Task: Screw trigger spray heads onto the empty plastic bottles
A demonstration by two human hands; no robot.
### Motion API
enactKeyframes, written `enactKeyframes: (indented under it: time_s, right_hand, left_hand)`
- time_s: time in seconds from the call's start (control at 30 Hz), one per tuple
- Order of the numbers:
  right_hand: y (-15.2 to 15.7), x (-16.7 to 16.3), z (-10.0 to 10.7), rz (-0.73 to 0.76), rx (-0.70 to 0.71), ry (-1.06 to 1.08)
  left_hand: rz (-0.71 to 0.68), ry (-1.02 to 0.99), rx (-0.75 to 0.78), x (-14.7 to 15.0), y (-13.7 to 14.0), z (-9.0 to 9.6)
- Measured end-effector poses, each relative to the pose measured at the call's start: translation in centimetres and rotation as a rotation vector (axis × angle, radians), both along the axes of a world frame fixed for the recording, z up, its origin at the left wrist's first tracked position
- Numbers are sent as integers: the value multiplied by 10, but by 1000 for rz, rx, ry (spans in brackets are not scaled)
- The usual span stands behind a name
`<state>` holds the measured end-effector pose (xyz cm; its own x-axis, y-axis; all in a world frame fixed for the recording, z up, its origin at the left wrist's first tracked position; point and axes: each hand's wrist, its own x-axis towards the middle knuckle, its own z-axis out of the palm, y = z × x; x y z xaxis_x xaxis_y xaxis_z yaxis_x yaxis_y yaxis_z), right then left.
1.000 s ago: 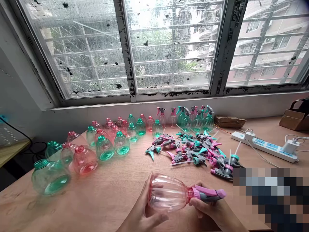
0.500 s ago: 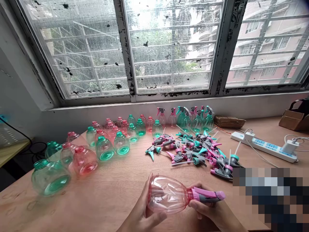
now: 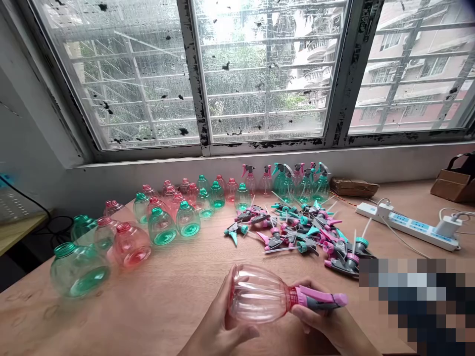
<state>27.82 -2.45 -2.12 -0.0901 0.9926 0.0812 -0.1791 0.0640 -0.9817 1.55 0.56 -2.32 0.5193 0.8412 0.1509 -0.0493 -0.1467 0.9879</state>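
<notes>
Pink bottle [image 3: 260, 294]'s lower centre: our left hand [image 3: 220, 319] curls its fingers around the base, our right hand [image 3: 326, 321] pinches the sprayer [image 3: 321, 297] near its collar. We'd twist gently, both parts lined up.

There are two hands [image 3: 217, 324], one held spray bottle [image 3: 261, 294], nine open green bottles [image 3: 188, 217] and about twelve open pink bottles [image 3: 130, 242].

Left fingers [image 3: 241, 336] cup wide while right fingers [image 3: 306, 315] curl inward, gripping.
</notes>
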Motion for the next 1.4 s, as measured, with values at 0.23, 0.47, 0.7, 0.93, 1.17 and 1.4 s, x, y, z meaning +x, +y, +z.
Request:
enactKeyframes:
  time_s: [0.23,0.47,0.7,0.93,1.17,1.4]
  right_hand:
    - [-1,0,5,15,56,-1]
    - [-1,0,2,18,20,52]
    - [-1,1,4,43,49,-26]
    - [-1,0,6,28,20,-6]
    - [-3,-2,0,-55,-41,-31]
    - [-4,-4,5,-57,7,-59]
  left_hand:
    - [28,34,-11,5,-11,19]
    - [-2,-21,-93,7,-15,22]
    - [3,-15,-69,7,-9,17]
    - [-16,-30,-108,9,-13,19]
    - [14,50,-107,6,-15,22]
    - [-8,22,-48,3,-11,9]
